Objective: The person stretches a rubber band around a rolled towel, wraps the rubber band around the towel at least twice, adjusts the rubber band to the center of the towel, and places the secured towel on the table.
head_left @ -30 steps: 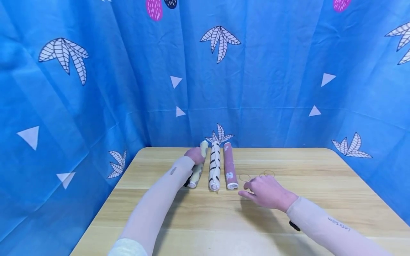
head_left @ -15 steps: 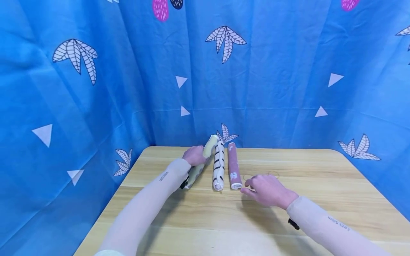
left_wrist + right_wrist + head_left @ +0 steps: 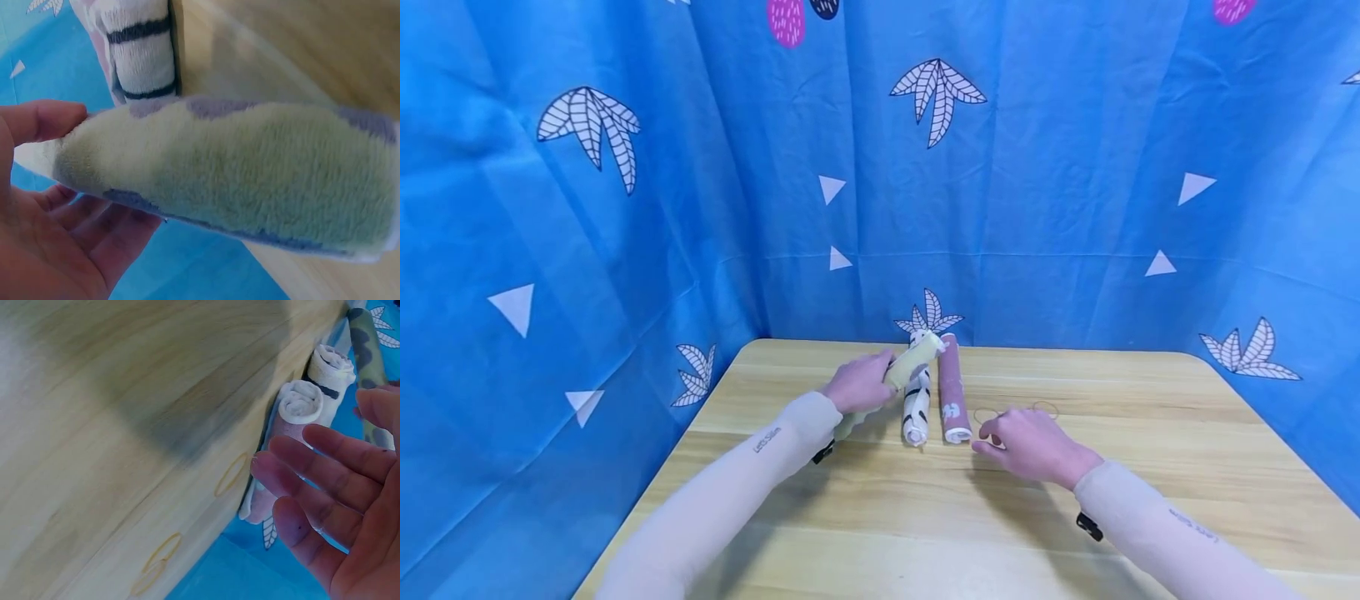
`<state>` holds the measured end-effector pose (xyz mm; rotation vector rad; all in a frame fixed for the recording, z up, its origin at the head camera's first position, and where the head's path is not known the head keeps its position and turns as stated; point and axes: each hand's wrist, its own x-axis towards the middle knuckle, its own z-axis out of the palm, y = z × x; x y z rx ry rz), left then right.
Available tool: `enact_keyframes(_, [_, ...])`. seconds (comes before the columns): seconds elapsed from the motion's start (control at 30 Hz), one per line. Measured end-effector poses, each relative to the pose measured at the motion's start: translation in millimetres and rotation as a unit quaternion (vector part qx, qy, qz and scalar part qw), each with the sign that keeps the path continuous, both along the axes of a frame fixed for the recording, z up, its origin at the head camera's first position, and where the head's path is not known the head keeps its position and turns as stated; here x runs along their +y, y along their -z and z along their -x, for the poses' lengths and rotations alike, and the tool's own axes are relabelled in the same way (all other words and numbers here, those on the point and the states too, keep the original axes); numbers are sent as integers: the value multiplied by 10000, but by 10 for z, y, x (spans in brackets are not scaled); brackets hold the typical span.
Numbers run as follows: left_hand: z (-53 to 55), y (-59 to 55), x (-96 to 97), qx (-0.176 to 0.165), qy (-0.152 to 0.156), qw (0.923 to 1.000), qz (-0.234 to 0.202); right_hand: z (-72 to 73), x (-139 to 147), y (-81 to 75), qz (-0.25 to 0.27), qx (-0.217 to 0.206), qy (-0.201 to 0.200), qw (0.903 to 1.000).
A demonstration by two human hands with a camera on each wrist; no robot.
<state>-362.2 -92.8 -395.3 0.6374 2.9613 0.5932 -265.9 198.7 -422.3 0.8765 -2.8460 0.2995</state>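
Note:
My left hand (image 3: 859, 383) grips a rolled pale-green towel (image 3: 913, 364) with grey-purple patches, held off the table at a slant. Its far end covers part of a rolled white towel with black stripes (image 3: 916, 421). In the left wrist view, the thumb is on one side of the green towel (image 3: 231, 169) and the fingers are on the other. A rolled mauve towel (image 3: 952, 387) with white figures lies just right of the striped one. My right hand (image 3: 1033, 446) hovers with loosely bent fingers and nothing in them, near the mauve towel's front end.
Thin yellow rubber bands lie on the wooden table (image 3: 1150, 467) beside my right hand; the right wrist view shows one band (image 3: 219, 482) apart from two overlapping ones (image 3: 165, 558). A blue patterned curtain (image 3: 1037, 208) hangs behind the table and along its sides.
The green towel has been lifted from its place left of the striped towel and swung rightward, its far end now over the striped one. The right hand has stayed nearly still.

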Motion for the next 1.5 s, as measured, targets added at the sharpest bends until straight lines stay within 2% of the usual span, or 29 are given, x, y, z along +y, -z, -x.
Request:
enact_keyframes(0.17, [-138,19,-4,27,199,9998,-68,6,76,39,-60,38,39,10000])
enact_keyframes(0.4, [-267,88,-26,-68,520,9976,-446,-26,164,36,-52,35,31,10000])
enact_keyframes(0.6, [-329,137,-46,-154,895,9931,-741,-53,222,37,-73,-54,102,9999])
enact_keyframes(0.77, [-339,191,-59,-72,1262,9878,-908,-57,258,50,-114,-113,250,9996])
enact_keyframes(1.1, [-376,235,-71,40,1098,9913,-721,-51,291,78,-130,-141,297,9994])
enact_keyframes(1.5, [-297,261,-78,738,1178,9882,-637,-10,289,105,-109,-221,313,9992])
